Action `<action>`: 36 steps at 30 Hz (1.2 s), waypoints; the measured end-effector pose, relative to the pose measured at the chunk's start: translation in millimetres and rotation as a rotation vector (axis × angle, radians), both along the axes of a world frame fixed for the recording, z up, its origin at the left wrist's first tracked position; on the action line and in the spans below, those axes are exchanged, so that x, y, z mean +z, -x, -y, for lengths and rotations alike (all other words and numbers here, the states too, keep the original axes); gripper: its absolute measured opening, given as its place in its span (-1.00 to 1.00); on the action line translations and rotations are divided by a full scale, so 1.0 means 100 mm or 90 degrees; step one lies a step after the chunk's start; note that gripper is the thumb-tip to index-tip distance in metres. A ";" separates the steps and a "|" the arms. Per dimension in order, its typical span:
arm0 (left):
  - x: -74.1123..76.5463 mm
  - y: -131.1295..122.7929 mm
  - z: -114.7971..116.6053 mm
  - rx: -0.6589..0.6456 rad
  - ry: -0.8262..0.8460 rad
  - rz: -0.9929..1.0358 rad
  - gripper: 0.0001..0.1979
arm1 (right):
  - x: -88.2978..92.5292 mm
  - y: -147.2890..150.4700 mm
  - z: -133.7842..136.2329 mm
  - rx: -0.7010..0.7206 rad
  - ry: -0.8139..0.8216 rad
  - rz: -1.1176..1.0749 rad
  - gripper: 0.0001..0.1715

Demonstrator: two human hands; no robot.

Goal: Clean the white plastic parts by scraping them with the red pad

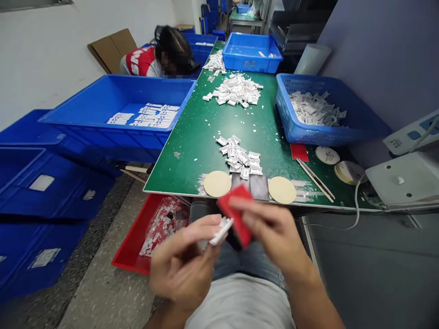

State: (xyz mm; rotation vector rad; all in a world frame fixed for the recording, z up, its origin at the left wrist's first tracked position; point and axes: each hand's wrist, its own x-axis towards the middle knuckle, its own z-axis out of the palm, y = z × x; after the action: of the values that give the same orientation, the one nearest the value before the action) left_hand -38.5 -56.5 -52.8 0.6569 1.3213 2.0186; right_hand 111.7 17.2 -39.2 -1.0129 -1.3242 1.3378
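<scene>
My left hand (187, 258) pinches a small white plastic part (221, 230) between thumb and fingertips, in front of the table edge. Close by on the right, my right hand (274, 228) grips a red rectangular sheet (240, 214), perhaps sandpaper, slightly blurred by motion. The sheet's edge is beside the white part; whether they touch I cannot tell. Behind the hands, a small heap of similar white parts (240, 155) lies on the green table (192, 141). Two round cream discs (217, 183) flank dark square pads (259, 187) at the table's front edge.
A larger pile of white parts (236, 89) lies farther back. Blue baskets and bins (308, 132) stand on and beside the table. Tweezers (315, 180), more discs (327, 155) and a power strip (411, 135) are at right. Below left sits a red tray (126, 256). Another person (144, 61) bends over at left.
</scene>
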 end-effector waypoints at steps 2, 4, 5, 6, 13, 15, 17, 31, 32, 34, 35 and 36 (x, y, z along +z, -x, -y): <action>0.05 0.09 -0.01 -0.073 0.001 0.119 -0.58 | -0.07 -0.03 -0.02 -0.138 0.007 0.011 -0.69; 0.09 0.16 -0.04 -0.176 0.056 0.284 -0.61 | -0.14 -0.05 0.03 -0.216 0.032 -0.020 -0.69; 0.11 0.17 -0.06 -0.217 0.085 0.358 -0.63 | -0.16 -0.06 0.07 -0.203 0.040 -0.035 -0.69; 0.12 0.17 -0.08 -0.246 0.101 0.412 -0.64 | -0.18 -0.07 0.12 -0.178 0.036 -0.044 -0.70; 0.12 0.07 -0.11 -0.311 0.066 0.477 -0.73 | -0.11 -0.05 0.34 -0.019 -0.143 0.020 -0.60; 0.12 0.07 -0.10 -0.318 0.065 0.470 -0.75 | -0.07 -0.03 0.33 0.006 -0.251 0.067 -0.47; 0.12 0.06 -0.09 -0.331 0.072 0.464 -0.75 | -0.04 0.00 0.31 0.020 -0.370 0.102 -0.35; 0.13 0.07 0.06 -0.355 0.115 0.170 -0.69 | -0.02 0.00 0.30 -0.106 -0.574 0.300 -0.76; 0.13 0.06 0.08 -0.324 0.115 0.113 -0.73 | -0.02 0.00 0.30 -0.108 -0.554 0.286 -0.77; 0.13 0.04 0.09 -0.250 0.123 0.022 -0.85 | -0.02 0.02 0.32 -0.111 -0.529 0.268 -0.78; 0.13 0.04 0.09 -0.226 0.122 -0.013 -0.89 | -0.03 0.02 0.33 -0.112 -0.526 0.265 -0.78; 0.13 0.04 0.09 -0.215 0.117 -0.043 -0.91 | -0.03 0.02 0.33 -0.115 -0.529 0.267 -0.78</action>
State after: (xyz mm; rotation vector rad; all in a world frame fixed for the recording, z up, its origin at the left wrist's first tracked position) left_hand -42.0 -65.0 -40.2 0.8076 1.3159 1.5973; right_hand 109.4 -16.2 -42.3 -0.7985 -1.8212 0.3466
